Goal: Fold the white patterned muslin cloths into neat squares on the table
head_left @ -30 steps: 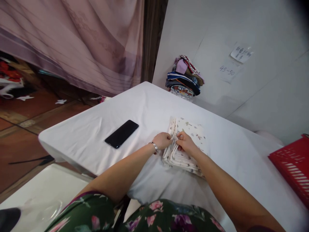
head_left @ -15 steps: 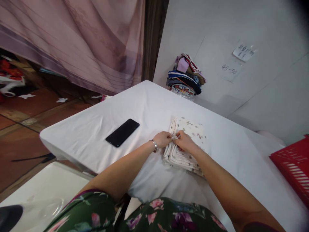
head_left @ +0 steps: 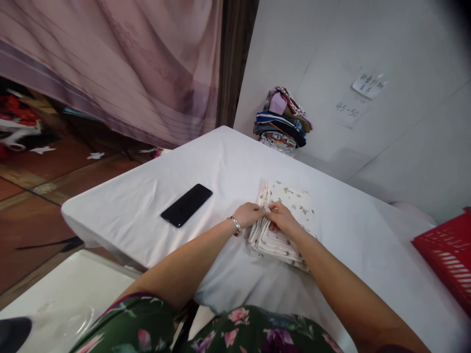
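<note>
A folded, layered white cloth point(head_left: 294, 198) with small printed motifs lies on the white-covered table point(head_left: 191, 166). At the cloth's left folded edge, my left hand point(head_left: 248, 214) pinches the fabric and wears a silver bracelet at the wrist. My right hand point(head_left: 281, 216) grips the same edge from the right, its fingertips close to those of my left hand. A black phone point(head_left: 187, 205) lies flat on the table, left of both hands.
Folded clothes point(head_left: 281, 120) are stacked by the wall at the table's far edge. A red basket point(head_left: 447, 245) stands at the right. A pale surface point(head_left: 73, 289) adjoins at lower left. A pink curtain point(head_left: 147, 63) hangs behind.
The view has tilted slightly, so things sit a little lower. Both hands stay at the cloth's folded edge, with only a slight shift of the fingers.
</note>
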`<action>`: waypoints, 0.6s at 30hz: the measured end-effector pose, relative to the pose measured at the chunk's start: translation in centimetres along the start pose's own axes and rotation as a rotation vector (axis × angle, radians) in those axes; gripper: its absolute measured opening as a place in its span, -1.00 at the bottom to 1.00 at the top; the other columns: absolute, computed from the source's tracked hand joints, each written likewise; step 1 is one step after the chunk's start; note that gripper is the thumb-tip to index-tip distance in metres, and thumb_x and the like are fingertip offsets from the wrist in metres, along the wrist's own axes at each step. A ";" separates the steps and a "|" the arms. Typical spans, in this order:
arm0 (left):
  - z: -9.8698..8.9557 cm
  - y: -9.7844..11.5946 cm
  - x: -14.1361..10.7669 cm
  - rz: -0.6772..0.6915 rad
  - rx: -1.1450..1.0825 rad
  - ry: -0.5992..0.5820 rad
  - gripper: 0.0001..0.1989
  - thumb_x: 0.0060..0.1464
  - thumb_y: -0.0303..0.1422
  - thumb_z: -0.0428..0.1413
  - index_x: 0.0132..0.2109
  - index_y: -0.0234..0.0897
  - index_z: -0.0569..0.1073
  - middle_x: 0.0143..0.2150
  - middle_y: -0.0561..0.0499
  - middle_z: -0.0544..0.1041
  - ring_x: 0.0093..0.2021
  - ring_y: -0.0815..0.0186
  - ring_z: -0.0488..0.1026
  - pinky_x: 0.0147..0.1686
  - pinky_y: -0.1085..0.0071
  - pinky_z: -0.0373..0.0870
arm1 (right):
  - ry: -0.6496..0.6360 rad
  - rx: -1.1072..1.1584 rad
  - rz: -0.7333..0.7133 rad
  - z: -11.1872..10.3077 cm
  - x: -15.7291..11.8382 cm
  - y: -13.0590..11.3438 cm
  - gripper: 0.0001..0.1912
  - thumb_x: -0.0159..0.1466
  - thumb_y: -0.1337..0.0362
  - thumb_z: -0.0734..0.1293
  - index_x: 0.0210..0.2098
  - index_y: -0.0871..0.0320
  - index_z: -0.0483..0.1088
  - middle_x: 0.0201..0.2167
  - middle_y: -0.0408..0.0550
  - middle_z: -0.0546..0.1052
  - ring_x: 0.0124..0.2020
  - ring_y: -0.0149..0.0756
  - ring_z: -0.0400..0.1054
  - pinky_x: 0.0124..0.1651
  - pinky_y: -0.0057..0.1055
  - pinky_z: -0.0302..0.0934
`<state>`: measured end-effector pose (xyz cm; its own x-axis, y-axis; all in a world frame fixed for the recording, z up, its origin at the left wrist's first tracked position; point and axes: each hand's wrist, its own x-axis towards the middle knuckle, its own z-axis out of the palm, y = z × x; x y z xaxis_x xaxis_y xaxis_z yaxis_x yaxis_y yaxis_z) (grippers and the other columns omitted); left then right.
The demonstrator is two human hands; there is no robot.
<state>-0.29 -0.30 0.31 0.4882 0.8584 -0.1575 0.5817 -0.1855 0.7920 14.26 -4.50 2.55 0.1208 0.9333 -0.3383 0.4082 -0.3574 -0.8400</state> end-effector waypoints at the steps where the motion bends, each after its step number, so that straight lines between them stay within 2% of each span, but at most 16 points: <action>1: -0.1 0.0 0.0 -0.003 -0.006 -0.007 -0.69 -0.04 -0.15 -0.06 -0.45 -0.25 0.47 -0.52 0.08 0.43 -0.46 0.38 0.32 -0.51 0.49 0.15 | -0.020 0.023 0.000 0.0 -0.1 0.0 -0.76 0.02 0.35 0.26 -0.34 0.10 0.12 -0.77 -0.35 0.29 -0.78 -0.44 0.21 -0.76 -0.60 0.04; 6: -0.1 0.4 -0.6 0.017 0.039 -0.005 -0.58 -0.11 0.02 -0.02 -0.43 -0.25 0.46 -0.49 0.08 0.43 -0.45 0.36 0.33 -0.52 0.47 0.13 | -0.188 0.217 0.032 -1.1 -0.9 0.1 -0.73 0.01 0.36 0.25 -0.26 0.12 0.18 -0.65 -0.24 0.41 -0.62 -0.40 0.36 -0.58 -0.53 0.24; 9: 0.4 0.7 -0.9 -0.018 0.113 0.033 -0.60 -0.16 0.03 0.03 -0.44 -0.24 0.44 -0.47 0.07 0.44 -0.46 0.34 0.35 -0.54 0.47 0.12 | -0.243 0.159 0.007 -2.1 -0.8 0.2 -0.69 0.00 0.39 0.21 -0.22 0.15 0.23 -0.52 -0.15 0.47 -0.56 -0.38 0.39 -0.56 -0.49 0.24; 10: 0.6 0.8 -1.0 -0.025 0.138 0.057 -0.61 -0.16 0.02 0.04 -0.43 -0.23 0.43 -0.45 0.06 0.45 -0.45 0.34 0.36 -0.53 0.47 0.12 | -0.212 0.079 -0.023 -2.4 -0.5 0.2 -0.71 0.00 0.38 0.20 -0.24 0.15 0.25 -0.50 -0.13 0.47 -0.58 -0.38 0.37 -0.57 -0.48 0.22; 12: 0.8 1.0 -1.2 -0.025 0.174 0.095 -0.65 -0.14 -0.02 0.05 -0.42 -0.23 0.43 -0.39 0.04 0.47 -0.40 0.32 0.38 -0.50 0.47 0.15 | -0.066 -0.137 -0.151 -3.1 0.5 0.0 -0.77 0.03 0.36 0.19 -0.28 0.16 0.31 -0.46 -0.10 0.48 -0.54 -0.35 0.37 -0.54 -0.45 0.22; 15: 1.1 1.1 -1.3 -0.013 0.196 0.121 -0.71 -0.11 -0.09 0.04 -0.41 -0.23 0.43 -0.34 0.02 0.47 -0.35 0.30 0.39 -0.44 0.46 0.19 | 0.185 -0.430 -0.460 -3.8 2.8 -0.5 -0.76 0.09 0.30 0.19 -0.25 0.14 0.37 -0.26 -0.03 0.50 -0.23 -0.24 0.38 -0.22 -0.31 0.28; 18: 1.1 1.1 -1.3 -0.021 0.193 0.141 -0.76 -0.09 -0.15 0.03 -0.41 -0.22 0.43 -0.33 0.02 0.47 -0.33 0.29 0.40 -0.41 0.45 0.21 | 0.287 -0.628 -0.654 -4.3 5.7 -0.7 -0.63 0.15 0.26 0.16 -0.07 0.15 0.34 0.01 0.03 0.38 0.05 -0.18 0.22 0.07 -0.21 0.11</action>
<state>0.42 -2.19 0.69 0.3868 0.9188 -0.0782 0.7107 -0.2430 0.6601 18.50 1.26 3.05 -0.1205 0.9446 0.3053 0.8754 0.2462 -0.4161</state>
